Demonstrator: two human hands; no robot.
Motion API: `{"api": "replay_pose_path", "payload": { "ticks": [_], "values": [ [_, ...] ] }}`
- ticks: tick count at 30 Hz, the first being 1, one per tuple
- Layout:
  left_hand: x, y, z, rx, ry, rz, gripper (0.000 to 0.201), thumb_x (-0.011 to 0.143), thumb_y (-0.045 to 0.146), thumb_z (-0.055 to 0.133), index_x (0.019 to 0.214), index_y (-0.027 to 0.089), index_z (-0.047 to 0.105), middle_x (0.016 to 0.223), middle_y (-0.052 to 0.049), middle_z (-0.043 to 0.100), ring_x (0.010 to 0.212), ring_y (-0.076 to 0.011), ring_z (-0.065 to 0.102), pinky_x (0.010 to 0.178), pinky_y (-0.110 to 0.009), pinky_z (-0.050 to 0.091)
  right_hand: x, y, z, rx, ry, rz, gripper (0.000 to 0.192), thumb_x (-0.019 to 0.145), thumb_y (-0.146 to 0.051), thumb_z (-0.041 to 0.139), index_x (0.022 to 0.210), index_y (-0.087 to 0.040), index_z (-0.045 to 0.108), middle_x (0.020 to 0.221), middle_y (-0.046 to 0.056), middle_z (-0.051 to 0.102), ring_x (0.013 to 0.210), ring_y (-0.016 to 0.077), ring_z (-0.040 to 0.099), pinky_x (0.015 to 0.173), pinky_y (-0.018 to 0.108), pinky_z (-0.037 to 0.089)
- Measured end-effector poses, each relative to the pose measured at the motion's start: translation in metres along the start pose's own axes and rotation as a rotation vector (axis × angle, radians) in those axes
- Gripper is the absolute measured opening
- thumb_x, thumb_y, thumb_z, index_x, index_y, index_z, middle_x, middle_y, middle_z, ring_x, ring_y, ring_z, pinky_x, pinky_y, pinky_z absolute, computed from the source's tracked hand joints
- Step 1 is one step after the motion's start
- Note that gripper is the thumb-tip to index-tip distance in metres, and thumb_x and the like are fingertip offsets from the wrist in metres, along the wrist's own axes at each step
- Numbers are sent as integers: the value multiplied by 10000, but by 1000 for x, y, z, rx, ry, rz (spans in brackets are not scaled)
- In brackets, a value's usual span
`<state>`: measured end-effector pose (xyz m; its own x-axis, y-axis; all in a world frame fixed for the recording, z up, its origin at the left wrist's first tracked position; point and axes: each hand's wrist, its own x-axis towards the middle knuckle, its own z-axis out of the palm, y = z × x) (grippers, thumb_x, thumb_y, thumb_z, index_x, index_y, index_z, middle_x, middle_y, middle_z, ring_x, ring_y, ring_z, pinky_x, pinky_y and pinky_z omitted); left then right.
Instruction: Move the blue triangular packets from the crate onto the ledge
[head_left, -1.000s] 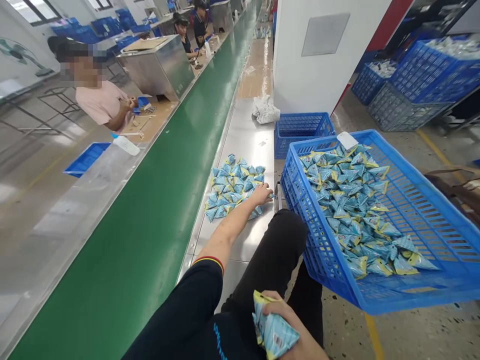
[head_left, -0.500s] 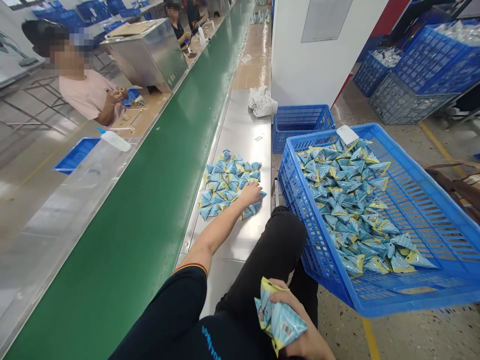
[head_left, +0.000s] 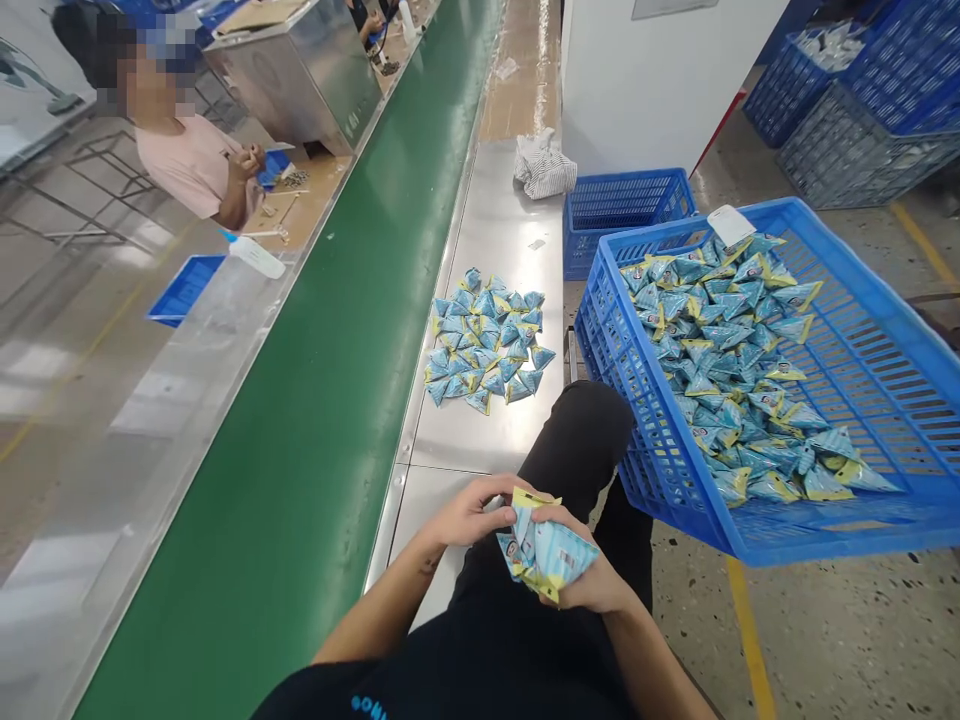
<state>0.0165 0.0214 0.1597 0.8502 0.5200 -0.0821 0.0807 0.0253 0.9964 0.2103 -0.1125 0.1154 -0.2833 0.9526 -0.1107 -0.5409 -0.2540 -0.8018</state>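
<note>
Over my lap, my right hand (head_left: 589, 575) is wrapped round a few blue-and-yellow pyramid-shaped packets (head_left: 559, 553), bunched together. Coming in from the left, my left hand (head_left: 476, 512) closes its thumb and fingers on the upper left edge of the same bunch. Its fingertips are partly hidden behind the packets. Beyond my hands, several more such packets lie in a loose pile (head_left: 484, 340) on the metal ledge (head_left: 472, 445). To the right, a blue plastic crate (head_left: 892, 535) holds a large heap of the same packets (head_left: 739, 360).
A green conveyor belt (head_left: 337, 340) runs along the ledge's left side. A striped cloth (head_left: 544, 165) lies farther up the ledge. Another blue crate (head_left: 626, 185) stands behind the large one. Across the belt, a person in a pink shirt (head_left: 191, 160) sits at a bench near a white bottle (head_left: 257, 257).
My left hand has come back from the pile on the ledge to the packets in my right hand. The right hand keeps its hold, slightly higher in view.
</note>
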Motion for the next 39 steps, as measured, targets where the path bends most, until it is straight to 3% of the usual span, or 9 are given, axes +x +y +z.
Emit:
{"api": "replay_pose_path", "payload": {
  "ticks": [6, 12, 18, 25, 28, 31, 33, 36, 39],
  "values": [
    [17, -1, -13, -42, 23, 72, 510, 829, 622, 820, 1178, 250, 808, 1299, -153, 755, 1267, -368, 681, 1101, -536, 537, 3, -12, 10, -161, 159, -177, 702, 624, -412, 1027, 1250, -329, 721, 1414, 129, 586, 1329, 386, 584, 1043, 550, 535],
    [53, -41, -50, -193, 805, 121, 563, 785, 727, 796, 1084, 252, 744, 1065, -89, 778, 1054, -250, 736, 1010, -434, 583, 1, -16, 8, -92, 155, -297, 645, 726, -451, 969, 1286, -323, 676, 1313, 148, 669, 1327, 379, 605, 955, 530, 594],
    [78, -69, -88, 115, 976, 63, 467, 816, 628, 792, 1038, 223, 723, 1041, -78, 766, 1009, -238, 727, 957, -396, 589, -8, -1, 4, -48, 107, -223, 667, 697, -394, 988, 1292, -309, 696, 1369, 147, 631, 1172, 312, 674, 918, 475, 610],
    [181, -69, -154, 848, 644, -297, 367, 949, 381, 682, 1267, 201, 706, 1300, -125, 737, 1266, -311, 634, 1139, -472, 468, -4, 4, -1, -81, 93, -122, 686, 637, -309, 976, 1276, -277, 727, 1352, 141, 626, 1142, 308, 674, 938, 460, 589],
    [223, -69, -176, 966, 490, -450, 378, 929, 341, 678, 1280, 206, 712, 1319, -146, 729, 1350, -378, 565, 1186, -571, 395, -4, 0, -4, -93, 107, -131, 687, 635, -279, 971, 1279, -288, 733, 1356, 131, 627, 1152, 309, 669, 942, 457, 586],
    [241, -69, -182, 953, 504, -464, 458, 887, 317, 689, 1330, 198, 684, 1398, -181, 675, 1400, -405, 515, 1195, -614, 367, -5, -1, -6, -65, 145, -189, 679, 647, -308, 973, 1281, -296, 731, 1339, 121, 640, 1127, 302, 678, 945, 459, 584],
    [233, -67, -175, 884, 665, -363, 503, 920, 333, 634, 1406, 202, 629, 1483, -183, 607, 1429, -373, 498, 1212, -585, 368, -5, -1, -5, -53, 174, -186, 680, 650, -351, 980, 1279, -293, 727, 1329, 122, 651, 1115, 305, 685, 953, 471, 584],
    [183, -54, -143, 629, 834, -72, 471, 969, 459, 594, 1373, 223, 641, 1366, -148, 653, 1271, -301, 613, 1152, -490, 464, -4, -5, -1, -38, 211, -159, 699, 644, -424, 996, 1268, -278, 718, 1309, 127, 663, 1114, 321, 692, 955, 481, 592],
    [103, -36, -89, 303, 421, 123, 568, 945, 674, 607, 1311, 250, 699, 1225, -132, 700, 1091, -280, 689, 983, -435, 566, 2, -13, 7, -9, 259, -158, 711, 653, -484, 1005, 1265, -277, 706, 1300, 123, 667, 1141, 336, 690, 930, 466, 614]
  ]
}}
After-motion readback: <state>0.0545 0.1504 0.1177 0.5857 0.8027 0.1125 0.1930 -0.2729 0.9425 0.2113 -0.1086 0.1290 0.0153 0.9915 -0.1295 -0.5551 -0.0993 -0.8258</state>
